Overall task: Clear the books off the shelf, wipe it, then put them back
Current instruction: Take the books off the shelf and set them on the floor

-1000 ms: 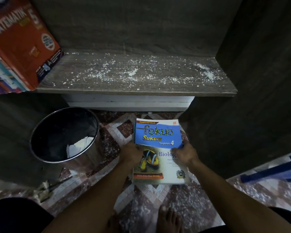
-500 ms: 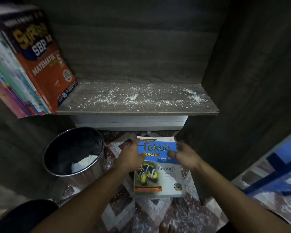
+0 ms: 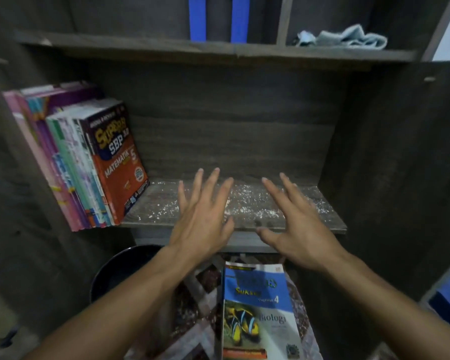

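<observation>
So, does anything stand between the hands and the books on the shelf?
Nothing visible does. The left hand and right hand hover open before the shelf; the books stand at its left end, only dusty board between.

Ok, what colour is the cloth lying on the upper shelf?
Pale blue-grey; the cloth shows best in the head view.
</observation>
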